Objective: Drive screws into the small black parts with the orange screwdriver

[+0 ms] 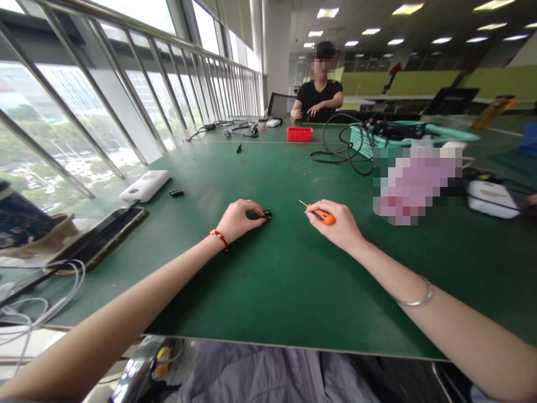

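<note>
- Any marks on the orange-and-black screwdriver (326, 216) or the small black piece (268, 214) are too small to read.
- The white power bank (146, 184), near the railing (134, 101) on the left, carries a grey oval mark at its near end; whether it is a logo cannot be told.
- Pale marks on a dark blue bundle (19, 218) at the left edge are too blurred to read.
- The left hand (238, 219) rests low over the green table (268, 291), thumb and index finger brought nearly together, with the small black piece right at their tips; they appear to pinch it by its left end.
- The black piece lies just beyond those fingertips, on the side facing the right hand (339, 224).
- The right hand is closed around the screwdriver's handle, fingers curled, gripping it like a pen.
- Its thin metal blade points forward and to the left, its tip apart from the black piece, with green table between.
- 1 other black piece (177, 192) sits beside the power bank, well apart from the left fingers.
- Farther off stand a red tray (299, 134) and a turquoise basket (361, 143) with black cables (348, 150); a person (319, 98) in a black shirt sits at the far end.
</note>
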`<state>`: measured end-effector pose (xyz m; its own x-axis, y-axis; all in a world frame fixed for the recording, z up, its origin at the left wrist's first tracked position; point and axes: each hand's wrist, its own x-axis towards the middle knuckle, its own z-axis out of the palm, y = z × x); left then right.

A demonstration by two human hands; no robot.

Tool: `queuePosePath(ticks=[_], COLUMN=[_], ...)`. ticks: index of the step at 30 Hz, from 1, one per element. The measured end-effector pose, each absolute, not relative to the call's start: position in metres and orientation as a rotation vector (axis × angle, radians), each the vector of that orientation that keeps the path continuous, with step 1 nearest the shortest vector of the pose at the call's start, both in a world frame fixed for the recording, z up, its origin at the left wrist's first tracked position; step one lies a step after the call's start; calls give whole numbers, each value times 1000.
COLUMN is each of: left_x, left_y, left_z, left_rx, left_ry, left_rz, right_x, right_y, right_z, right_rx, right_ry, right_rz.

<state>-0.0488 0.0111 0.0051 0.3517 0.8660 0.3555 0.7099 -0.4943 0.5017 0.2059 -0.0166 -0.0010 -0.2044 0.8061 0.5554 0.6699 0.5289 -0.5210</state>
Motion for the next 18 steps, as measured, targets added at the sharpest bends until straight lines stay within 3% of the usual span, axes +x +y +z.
queuePosePath(ticks=[10,18], left_x=[-152,-161], left_y=[8,9], left_z=[35,37], left_rx=[2149,1962], left_ry=[2093,2110], left_rz=[522,821], right_x=[204,204], right_y=[-18,-19], right_z=[-3,-2], right_rx=[-1186,-1160], right_ry=[-1988,-2010], right_rz=[237,234])
